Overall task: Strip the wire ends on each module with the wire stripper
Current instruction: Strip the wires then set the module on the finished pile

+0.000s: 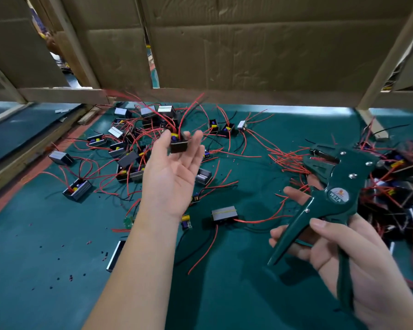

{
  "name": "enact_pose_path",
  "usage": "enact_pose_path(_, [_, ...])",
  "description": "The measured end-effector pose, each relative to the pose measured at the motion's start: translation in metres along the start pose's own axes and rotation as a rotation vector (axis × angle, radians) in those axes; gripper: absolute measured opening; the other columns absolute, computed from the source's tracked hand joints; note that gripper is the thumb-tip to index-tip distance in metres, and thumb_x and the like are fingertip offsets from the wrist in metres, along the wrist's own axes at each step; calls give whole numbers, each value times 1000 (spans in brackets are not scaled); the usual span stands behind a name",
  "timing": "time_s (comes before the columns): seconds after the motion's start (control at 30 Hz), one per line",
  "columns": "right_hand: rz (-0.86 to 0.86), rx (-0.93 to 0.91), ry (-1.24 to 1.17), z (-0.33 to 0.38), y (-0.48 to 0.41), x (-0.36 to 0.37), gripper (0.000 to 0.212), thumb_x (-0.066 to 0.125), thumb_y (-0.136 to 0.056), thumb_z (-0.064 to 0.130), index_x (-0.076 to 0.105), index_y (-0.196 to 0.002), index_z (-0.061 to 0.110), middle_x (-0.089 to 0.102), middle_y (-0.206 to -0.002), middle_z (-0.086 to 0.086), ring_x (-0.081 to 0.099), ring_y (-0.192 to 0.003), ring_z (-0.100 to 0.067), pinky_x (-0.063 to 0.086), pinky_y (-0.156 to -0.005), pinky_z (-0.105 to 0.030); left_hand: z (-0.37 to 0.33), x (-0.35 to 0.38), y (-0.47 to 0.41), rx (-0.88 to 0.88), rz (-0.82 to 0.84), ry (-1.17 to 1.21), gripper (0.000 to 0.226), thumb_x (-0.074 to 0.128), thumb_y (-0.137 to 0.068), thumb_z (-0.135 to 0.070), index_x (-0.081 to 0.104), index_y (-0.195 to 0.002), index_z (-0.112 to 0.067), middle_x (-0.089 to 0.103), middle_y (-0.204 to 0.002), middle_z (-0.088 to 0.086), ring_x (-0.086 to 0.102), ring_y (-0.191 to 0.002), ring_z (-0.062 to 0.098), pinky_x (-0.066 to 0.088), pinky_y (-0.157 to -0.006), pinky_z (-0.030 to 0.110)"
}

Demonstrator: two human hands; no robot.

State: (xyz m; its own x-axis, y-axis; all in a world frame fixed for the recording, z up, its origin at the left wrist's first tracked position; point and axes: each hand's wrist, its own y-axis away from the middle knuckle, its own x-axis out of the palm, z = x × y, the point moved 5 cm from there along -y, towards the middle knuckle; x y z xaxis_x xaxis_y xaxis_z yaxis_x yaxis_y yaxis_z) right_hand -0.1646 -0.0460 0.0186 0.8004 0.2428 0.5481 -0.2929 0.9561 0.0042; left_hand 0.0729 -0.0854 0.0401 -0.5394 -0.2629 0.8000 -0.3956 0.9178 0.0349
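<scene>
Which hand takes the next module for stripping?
Left, probably. The right hand grips the wire stripper by its handles, so it is occupied. The left hand is palm up with fingers loose, one module at its fingertips; once that is dropped, it is free.

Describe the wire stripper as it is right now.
The wire stripper is dark green, painted metal by its look, pistol-shaped, with silver rivets and a round label. Its two handles are spread apart; its jaws point up and left toward loose red wires. The right hand has its grip round the handles, holding it above the green table.
</scene>
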Motion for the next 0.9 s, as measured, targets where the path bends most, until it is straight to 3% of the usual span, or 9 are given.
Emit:
enact_pose_path(0.13, [-3,40,-30,0,-2,0,56,46,-71,4,55,-125,15,64,-123,-15,66,-66,-41,55,-58,-49,10,9,6,-125,98,-37,23,54,-82,-21,59,-104,-17,68,-83,3,69,-76,17,56,-72,25])
enact_pose_path(0.27, [11,50,-39,-1,-3,0,59,44,-73,3,52,-130,14,63,-123,-17,66,-66,-42,55,-58,-48,20,14,10,-170,142,-154,15,50,-84,-2,54,-87,-16,70,-78,6,71,-73,20,57,-62,24])
enact_pose_path(0.43, [26,56,-33,-2,-2,1,59,46,-72,4,52,-131,15,63,-123,-18,66,-68,-43,55,-62,-53,31,20,20,-196,260,-305,22,58,-77,-3,41,-74,-16,61,-65,1,72,-72,23,58,-55,30])
enact_pose_path(0.53, [55,90,-33,-2,-2,3,61,55,-68,7,55,-128,14,63,-121,-20,66,-68,-43,55,-61,-53,35,21,23,-191,270,-346,15,47,-94,-5,52,-85,-16,58,-62,-5,71,-65,20,56,-50,29])
enact_pose_path(0.63, [92,173,-77,-5,-2,5,64,61,-60,10,59,-124,12,64,-115,-26,65,-66,-44,54,-61,-54,36,25,26,-183,350,-429,28,37,-100,-6,60,-107,-21,69,-81,-9,70,-66,15,57,-54,29])
enact_pose_path(0.7, [106,206,-85,-7,-2,7,59,56,-62,8,60,-122,12,64,-111,-28,65,-65,-45,54,-61,-55,36,26,27,-165,372,-463,28,36,-102,-12,61,-109,-22,71,-83,-8,70,-67,13,58,-59,29])
enact_pose_path(0.8, [115,229,-88,-9,-2,9,59,57,-61,7,62,-120,12,66,-102,-30,64,-64,-45,54,-60,-56,37,27,28,-140,333,-480,32,43,-91,-40,69,-100,-23,55,-57,-6,69,-65,15,60,-63,33])
enact_pose_path(0.9, [139,242,-81,-9,-1,12,62,60,-59,2,62,-120,13,66,-97,-29,63,-65,-47,53,-62,-57,36,26,27,-101,321,-518,29,51,-80,-46,74,-83,-28,49,-48,-5,68,-59,15,59,-64,34])
